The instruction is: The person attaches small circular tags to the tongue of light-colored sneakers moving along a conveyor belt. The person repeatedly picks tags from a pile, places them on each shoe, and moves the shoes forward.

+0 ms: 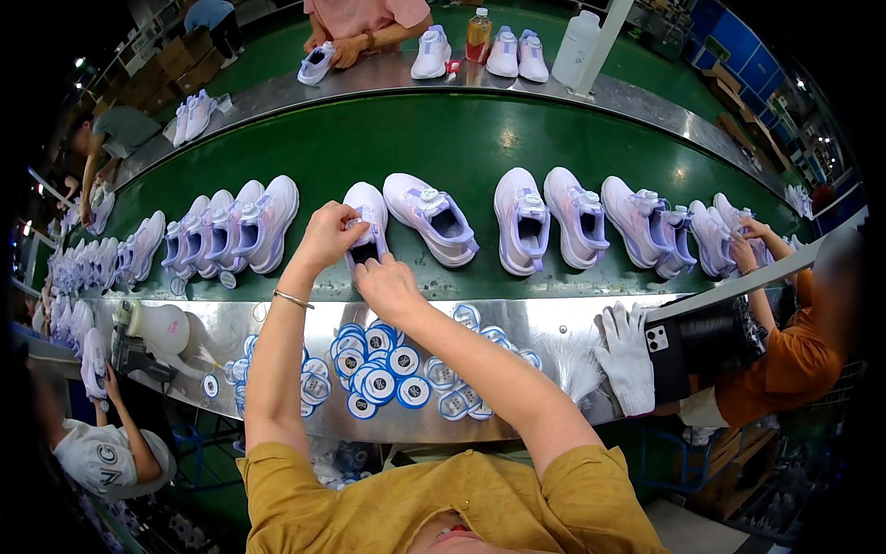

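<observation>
The green belt (498, 125) stretches to the far metal counter (388, 80) at 12 o'clock from the handled shoe (366, 197); the near metal ledge (535, 323) begins just past its heel at 6, with its front edge before the person's body. A strip of belt separates the turned shoe (413, 199), at 3, from the next pair (517, 192). Counted: four shoes (275, 214) in the nearest left-hand group at 9, one drink bottle (478, 37) at 1, one white jug (576, 51) at 2; round tags (377, 383) (too heaped to count) at 6. The handled shoe lies between and just ahead of the hands, toe at 12. The left hand (330, 236) pinches its upper, fingers narrow; the right hand (391, 288) has bent fingers at the heel, whether gripping I cannot tell.
</observation>
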`<state>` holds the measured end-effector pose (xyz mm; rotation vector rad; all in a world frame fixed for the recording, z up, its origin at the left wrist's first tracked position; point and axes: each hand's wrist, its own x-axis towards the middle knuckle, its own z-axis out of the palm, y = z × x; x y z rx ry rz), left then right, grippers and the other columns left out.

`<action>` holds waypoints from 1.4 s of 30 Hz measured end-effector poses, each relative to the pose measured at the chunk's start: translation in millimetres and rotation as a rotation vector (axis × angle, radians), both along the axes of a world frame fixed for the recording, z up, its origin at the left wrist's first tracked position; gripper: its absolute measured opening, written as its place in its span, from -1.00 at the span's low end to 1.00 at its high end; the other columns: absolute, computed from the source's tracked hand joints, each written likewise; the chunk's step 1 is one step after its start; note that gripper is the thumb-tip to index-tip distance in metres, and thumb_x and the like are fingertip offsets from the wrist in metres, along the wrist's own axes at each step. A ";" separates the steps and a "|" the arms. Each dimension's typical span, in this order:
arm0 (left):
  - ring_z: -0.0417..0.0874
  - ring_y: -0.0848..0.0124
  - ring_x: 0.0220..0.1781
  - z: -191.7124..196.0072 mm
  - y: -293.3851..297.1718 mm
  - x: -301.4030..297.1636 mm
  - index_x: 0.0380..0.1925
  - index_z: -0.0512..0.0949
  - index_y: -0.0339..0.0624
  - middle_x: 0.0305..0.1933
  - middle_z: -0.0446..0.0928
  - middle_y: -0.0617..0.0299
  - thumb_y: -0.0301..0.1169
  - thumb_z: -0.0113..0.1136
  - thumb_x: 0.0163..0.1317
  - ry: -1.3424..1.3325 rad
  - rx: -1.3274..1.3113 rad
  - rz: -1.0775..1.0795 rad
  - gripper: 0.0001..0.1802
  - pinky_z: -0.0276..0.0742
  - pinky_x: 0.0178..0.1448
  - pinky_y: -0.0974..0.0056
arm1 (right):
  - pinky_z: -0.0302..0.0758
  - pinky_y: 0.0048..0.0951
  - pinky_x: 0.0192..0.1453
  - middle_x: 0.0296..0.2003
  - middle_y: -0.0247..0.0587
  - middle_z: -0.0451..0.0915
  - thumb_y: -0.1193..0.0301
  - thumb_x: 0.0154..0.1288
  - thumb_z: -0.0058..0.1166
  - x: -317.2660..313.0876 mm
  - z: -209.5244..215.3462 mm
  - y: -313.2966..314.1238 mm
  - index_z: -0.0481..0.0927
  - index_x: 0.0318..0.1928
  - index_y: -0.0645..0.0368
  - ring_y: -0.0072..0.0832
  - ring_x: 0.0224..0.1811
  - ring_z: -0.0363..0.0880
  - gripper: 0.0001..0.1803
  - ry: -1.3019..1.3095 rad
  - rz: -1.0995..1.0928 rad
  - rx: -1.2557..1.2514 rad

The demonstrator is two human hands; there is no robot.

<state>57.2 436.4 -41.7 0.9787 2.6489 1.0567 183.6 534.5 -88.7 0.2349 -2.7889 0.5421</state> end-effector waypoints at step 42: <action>0.48 0.39 -0.48 -12.1 -22.3 -10.2 -0.41 0.56 -0.35 -0.47 0.46 0.14 -0.28 0.40 0.03 -0.031 0.016 0.070 -0.67 0.45 -0.37 0.30 | 0.57 -0.24 -0.29 -0.40 -0.18 0.56 0.42 0.09 0.06 -11.4 -15.2 -15.7 0.52 -0.40 0.18 -0.21 -0.27 0.54 -0.91 0.000 0.035 -0.126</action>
